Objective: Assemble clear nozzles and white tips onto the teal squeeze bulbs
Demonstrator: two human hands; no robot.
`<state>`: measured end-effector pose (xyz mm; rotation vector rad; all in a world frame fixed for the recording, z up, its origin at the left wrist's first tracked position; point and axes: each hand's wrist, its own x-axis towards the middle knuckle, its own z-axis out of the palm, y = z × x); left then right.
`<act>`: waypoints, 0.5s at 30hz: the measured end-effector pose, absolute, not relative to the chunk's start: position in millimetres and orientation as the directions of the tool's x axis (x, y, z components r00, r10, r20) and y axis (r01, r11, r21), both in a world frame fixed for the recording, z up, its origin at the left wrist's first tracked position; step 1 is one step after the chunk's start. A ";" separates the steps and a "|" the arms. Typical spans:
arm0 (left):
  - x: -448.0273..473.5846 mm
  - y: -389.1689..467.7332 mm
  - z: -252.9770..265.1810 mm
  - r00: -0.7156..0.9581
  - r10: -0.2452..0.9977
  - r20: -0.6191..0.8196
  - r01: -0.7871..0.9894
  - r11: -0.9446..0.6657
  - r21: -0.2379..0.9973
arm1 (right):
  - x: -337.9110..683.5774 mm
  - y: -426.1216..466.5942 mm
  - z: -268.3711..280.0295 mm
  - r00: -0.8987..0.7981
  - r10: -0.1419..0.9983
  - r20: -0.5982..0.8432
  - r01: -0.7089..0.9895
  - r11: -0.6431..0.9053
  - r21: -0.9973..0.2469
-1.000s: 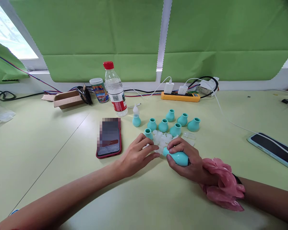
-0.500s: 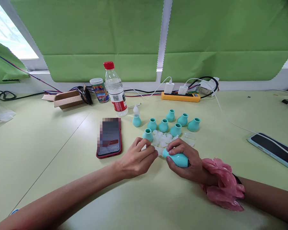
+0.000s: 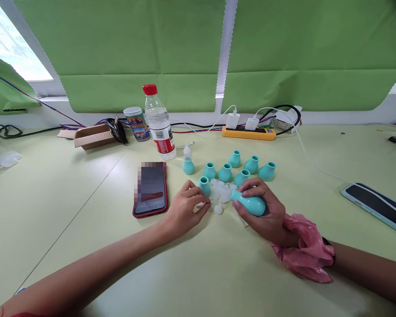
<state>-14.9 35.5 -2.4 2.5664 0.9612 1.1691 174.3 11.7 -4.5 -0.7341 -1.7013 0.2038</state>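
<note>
My right hand point(image 3: 264, 204) wraps round a teal squeeze bulb point(image 3: 252, 205), which lies on its side with its neck toward the left. A translucent piece point(image 3: 225, 194) shows at or just beyond that neck; I cannot tell whether it is attached. My left hand point(image 3: 188, 206) is low over the table, thumb and fingertips pinched together beside an upright teal bulb point(image 3: 203, 186). Anything inside that pinch is hidden. Small translucent pieces point(image 3: 218, 209) lie between the hands. Several open-necked teal bulbs point(image 3: 225, 173) stand behind, and one bulb point(image 3: 188, 166) carries a translucent tip.
A red-cased phone point(image 3: 150, 189) lies left of my left hand. Behind it stand a water bottle point(image 3: 161, 132) and a printed can point(image 3: 137, 124). An orange power strip point(image 3: 249, 133) with white chargers is at the back. Another phone point(image 3: 376, 207) lies at right with a cable across it.
My right hand has moved slightly up and right with the bulb. My left hand has shifted away from the bulb's tip end, toward the left, lower over the loose pieces.
</note>
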 end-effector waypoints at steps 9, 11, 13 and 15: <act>-17.0 21.6 11.2 0.404 0.629 0.664 0.407 -0.774 0.486 | 171.0 -0.4 1.3 -0.241 0.613 0.752 0.337 0.780 -0.527; -16.0 12.7 15.4 0.532 0.596 0.602 0.372 -0.802 0.466 | 168.5 -9.7 4.1 -0.336 0.594 0.731 0.291 0.804 -0.519; -13.1 4.3 14.3 0.641 0.542 0.543 0.360 -0.838 0.411 | 166.8 -18.3 4.5 -0.415 0.560 0.717 0.256 0.828 -0.498; -9.7 -1.6 9.5 0.672 0.498 0.548 0.361 -0.866 0.346 | 166.4 -23.9 3.1 -0.462 0.542 0.702 0.264 0.840 -0.475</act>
